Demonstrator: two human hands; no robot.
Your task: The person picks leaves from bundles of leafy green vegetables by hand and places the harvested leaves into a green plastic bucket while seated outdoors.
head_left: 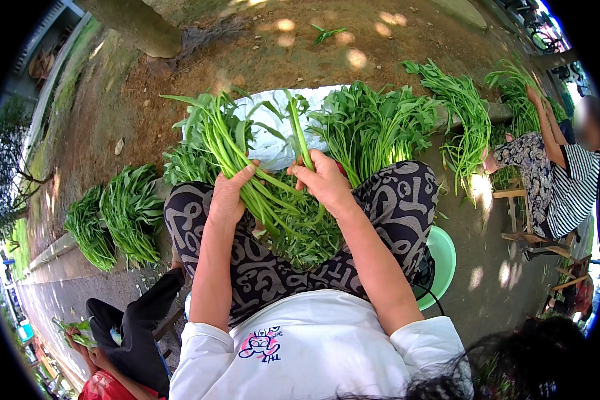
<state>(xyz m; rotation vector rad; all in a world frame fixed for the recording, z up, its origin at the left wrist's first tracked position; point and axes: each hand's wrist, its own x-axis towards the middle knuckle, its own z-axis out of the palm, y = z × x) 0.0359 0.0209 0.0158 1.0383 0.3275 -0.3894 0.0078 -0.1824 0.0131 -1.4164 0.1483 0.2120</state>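
Note:
My left hand (232, 195) is closed round a thick bunch of water spinach (223, 137), its pale stems slanting down to the right and its leaves upward. To the right of it, my right hand (325, 181) pinches a much smaller bit of water spinach stem (298, 130), held nearly upright. Below both hands, between my knees, lies a heap of loose greens (313, 243). Past my hands a whitish plastic sheet (270, 152) is spread out. More water spinach (380, 123) is piled at its right side, and some leaves (187, 160) lie at its left.
Bundles of greens (132, 213) rest along the kerb at left; others (460, 100) lie at right. A pale green basin (447, 257) stands by my right thigh. One person (573, 190) sits at right handling greens, another (107, 383) at lower left. A tree trunk (140, 27) rises behind.

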